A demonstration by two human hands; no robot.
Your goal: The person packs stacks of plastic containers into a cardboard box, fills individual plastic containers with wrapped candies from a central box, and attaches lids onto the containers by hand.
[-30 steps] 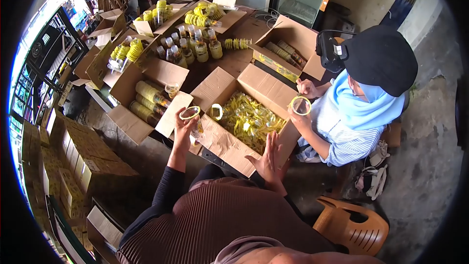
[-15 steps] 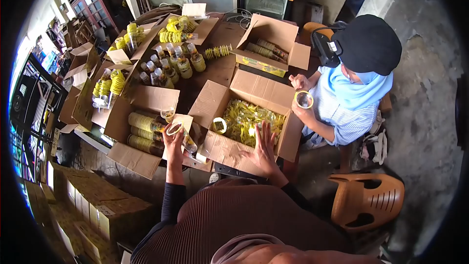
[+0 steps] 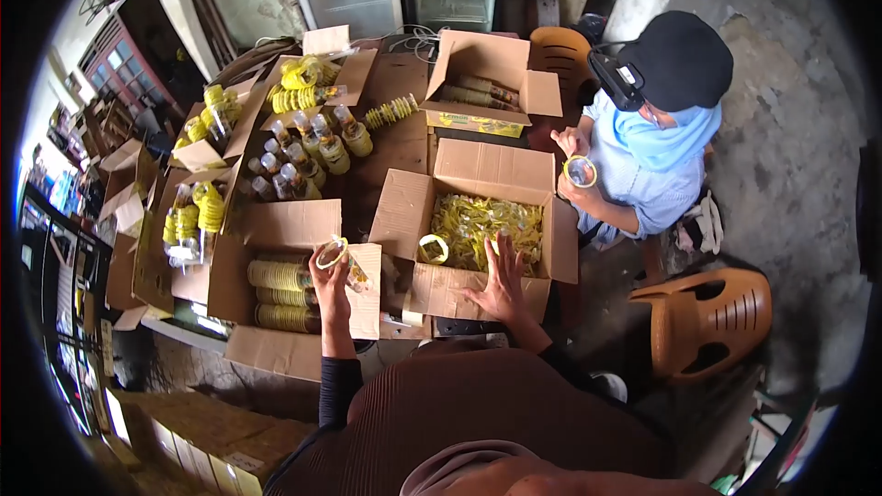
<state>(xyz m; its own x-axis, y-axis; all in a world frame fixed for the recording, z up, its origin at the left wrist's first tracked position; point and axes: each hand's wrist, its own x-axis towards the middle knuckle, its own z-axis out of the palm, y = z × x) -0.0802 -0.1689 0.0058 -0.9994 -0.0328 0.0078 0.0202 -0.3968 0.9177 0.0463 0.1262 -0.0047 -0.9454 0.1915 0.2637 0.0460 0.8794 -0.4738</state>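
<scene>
My left hand (image 3: pixel 332 287) is closed around a clear plastic cup (image 3: pixel 332 252) with a pale yellow rim, over the edge of a carton. Just right of it lies a clear cup-like piece with a printed pattern (image 3: pixel 359 276), partly hidden by the hand. My right hand (image 3: pixel 503 287) is open, its fingers spread over the near edge of an open cardboard box (image 3: pixel 491 160). Crumpled yellow strips (image 3: pixel 485 216) fill that box; whether the fingertips touch them I cannot tell. A pale yellow ring (image 3: pixel 433 249) lies at the box's left side.
Left of my left hand, a carton (image 3: pixel 285 220) holds stacked yellow-rimmed cups (image 3: pixel 280 274). Upright cup stacks (image 3: pixel 326 145) stand behind it. A co-worker (image 3: pixel 661 147) on the right holds a yellow-rimmed cup (image 3: pixel 580 171). A brown plastic chair (image 3: pixel 712 321) stands at the right.
The whole view has shifted. A second cup that showed just beyond my left hand no longer shows separately. My right hand stays spread at the box of strips.
</scene>
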